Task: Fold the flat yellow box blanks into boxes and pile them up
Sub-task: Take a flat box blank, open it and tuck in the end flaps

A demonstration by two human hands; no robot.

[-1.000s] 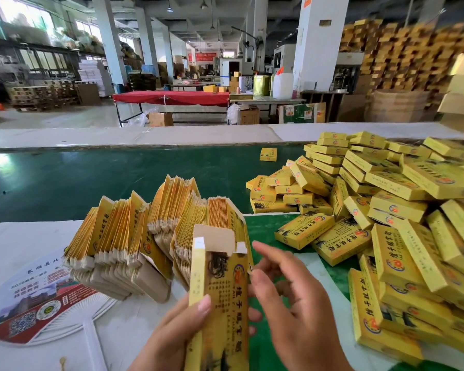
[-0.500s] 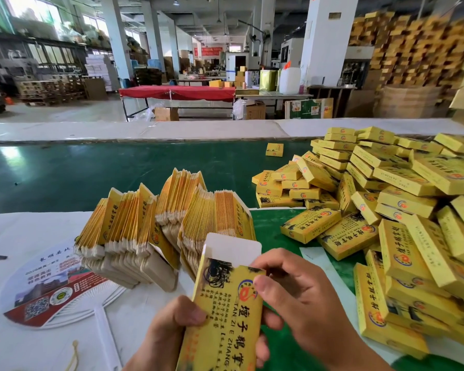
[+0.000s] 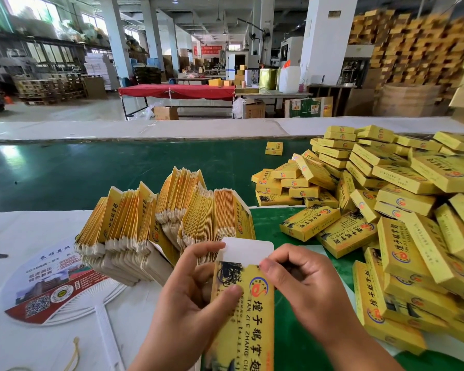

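Two hands, left (image 3: 190,298), right (image 3: 306,285), gripping box (image 3: 247,317)

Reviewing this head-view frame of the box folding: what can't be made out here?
- Box in hand: lower end cut off by the bottom edge.
- Its back face and side flaps: hidden behind the left hand and right hand.
- Pile of folded boxes: runs past the right edge.
- Fan print: too small.

Bright daylight, sharp centre, soft and bowed edges.
We note daylight entering through the windows (image 3: 32,12) at upper left, overexposed there, with a pale glare patch on the green belt (image 3: 8,153). Shadows are soft. Wide-angle distortion curves the pillars (image 3: 115,38); the stacked cartons (image 3: 418,46) at upper right are smeared.
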